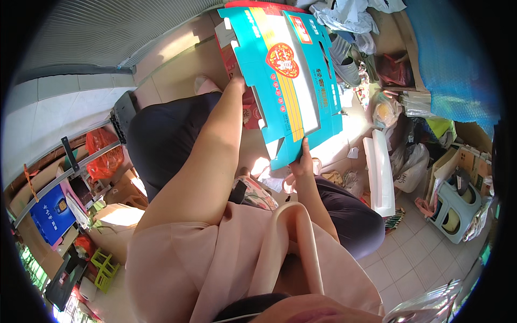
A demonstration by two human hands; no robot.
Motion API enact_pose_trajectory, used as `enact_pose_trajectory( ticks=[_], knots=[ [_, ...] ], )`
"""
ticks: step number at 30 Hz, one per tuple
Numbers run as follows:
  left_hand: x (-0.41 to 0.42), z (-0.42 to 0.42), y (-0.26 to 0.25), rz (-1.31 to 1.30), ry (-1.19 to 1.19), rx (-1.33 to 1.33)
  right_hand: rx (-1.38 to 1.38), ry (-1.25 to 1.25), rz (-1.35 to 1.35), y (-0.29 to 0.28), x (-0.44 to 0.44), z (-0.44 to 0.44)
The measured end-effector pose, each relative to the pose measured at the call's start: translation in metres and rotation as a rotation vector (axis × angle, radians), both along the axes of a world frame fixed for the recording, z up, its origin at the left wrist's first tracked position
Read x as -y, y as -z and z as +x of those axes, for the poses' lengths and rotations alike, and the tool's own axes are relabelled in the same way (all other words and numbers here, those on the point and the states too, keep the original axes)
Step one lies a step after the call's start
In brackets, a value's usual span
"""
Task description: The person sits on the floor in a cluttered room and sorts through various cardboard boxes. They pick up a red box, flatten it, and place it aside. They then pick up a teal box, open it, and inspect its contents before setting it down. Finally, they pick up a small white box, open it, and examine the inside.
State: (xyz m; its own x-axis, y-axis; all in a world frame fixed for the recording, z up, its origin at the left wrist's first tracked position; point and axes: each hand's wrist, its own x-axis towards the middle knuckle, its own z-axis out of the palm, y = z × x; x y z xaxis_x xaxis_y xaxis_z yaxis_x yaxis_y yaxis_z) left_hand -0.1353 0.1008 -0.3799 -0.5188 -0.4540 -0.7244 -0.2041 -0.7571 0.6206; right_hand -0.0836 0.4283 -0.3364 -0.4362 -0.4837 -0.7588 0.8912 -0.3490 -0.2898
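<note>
A flattened teal cardboard carton (259, 80) with die-cut flaps, a clear or white window panel and printed writing spans the space in front of me, tilted. My right hand (302, 162) grips its near edge, thumb on the upper face and fingers underneath. At the carton's left edge is my left hand (239, 83); its fingers are mostly hidden, so its hold cannot be made out. Red printed cardboard (251, 112) shows beneath the teal carton, close to that hand. More red cardboard (262, 5) peeks out along the far edge.
Grey shoes (347, 70) and plastic bags (351, 18) lie beyond the carton's right side. A white folded strip (379, 173) and a grey-blue plastic stool (454, 212) are at right. Left are a metal rack (60, 177), an orange-red bag (104, 153) and a small green stool (104, 269).
</note>
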Motion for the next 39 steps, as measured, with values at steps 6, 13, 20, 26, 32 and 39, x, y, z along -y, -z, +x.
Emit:
enact_pose_trajectory(
  ticks=[6,13,20,26,32,39],
  knots=[
    [-0.045,0.045,0.083,0.015,-0.079,-0.003,-0.02,-0.113,0.036,-0.029,0.027,-0.007],
    [0.005,0.094,0.093,0.123,0.211,0.333,0.026,-0.246,0.312,0.029,0.042,-0.017],
    [0.067,0.089,0.074,-0.802,0.138,0.399,0.083,-0.08,0.387,0.099,0.087,-0.018],
    [0.009,-0.037,-0.007,-1.268,1.022,0.684,0.094,-0.127,0.373,0.139,0.091,-0.017],
    [-0.01,-0.083,0.045,-1.074,1.28,0.892,0.177,-0.634,0.62,0.118,0.078,-0.02],
    [-0.017,-0.084,0.046,-1.001,1.235,0.88,-1.26,-0.818,1.294,0.074,0.099,-0.128]
  ],
)
